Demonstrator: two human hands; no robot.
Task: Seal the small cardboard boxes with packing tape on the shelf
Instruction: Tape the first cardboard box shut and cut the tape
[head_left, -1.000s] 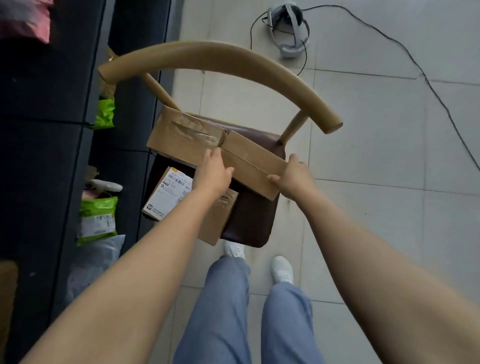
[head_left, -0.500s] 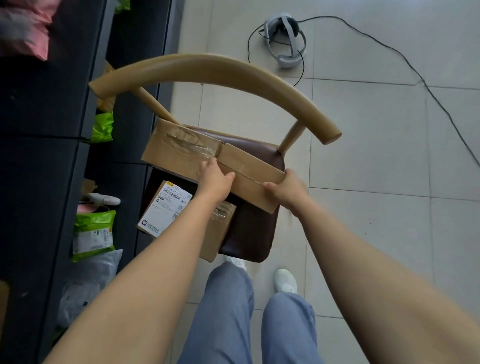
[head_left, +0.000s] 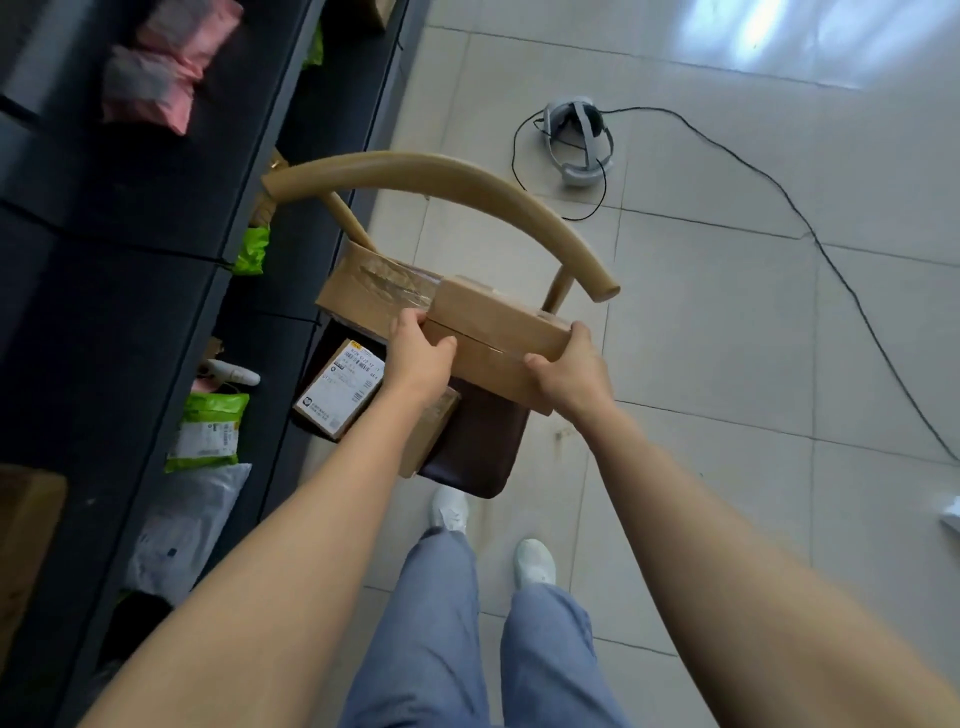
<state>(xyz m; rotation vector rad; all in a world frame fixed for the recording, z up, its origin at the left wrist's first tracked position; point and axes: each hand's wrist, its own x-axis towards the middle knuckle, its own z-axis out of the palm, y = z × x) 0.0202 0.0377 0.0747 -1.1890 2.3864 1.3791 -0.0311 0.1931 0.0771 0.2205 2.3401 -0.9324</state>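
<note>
Both hands on 1 small cardboard box, over the chair.
- left hand: grips the box's left end, thumb on the near face, fingers wrapped over the far side.
- right hand: grips the right end, thumb on the near face, fingers curled round the corner.
- Box is plain brown and long side runs left-right. It sits above the dark brown seat; can't tell if it rests on the seat or is lifted clear.
- Its far left corner is against a 2nd box, which has wrinkled clear tape across its top and lies at the back of the seat under the curved backrest.
- A 3rd box with a white shipping label lies on the seat's left side, partly hidden under the left forearm.
- Dark shelf runs along the left. On it: pink bags, green packets, a grey poly mailer, and a small white tool, too blurred to identify.
- On the tiled floor beyond the chair: a white headset with a black cable trailing off right.
- No tape roll visible in either hand.
</note>
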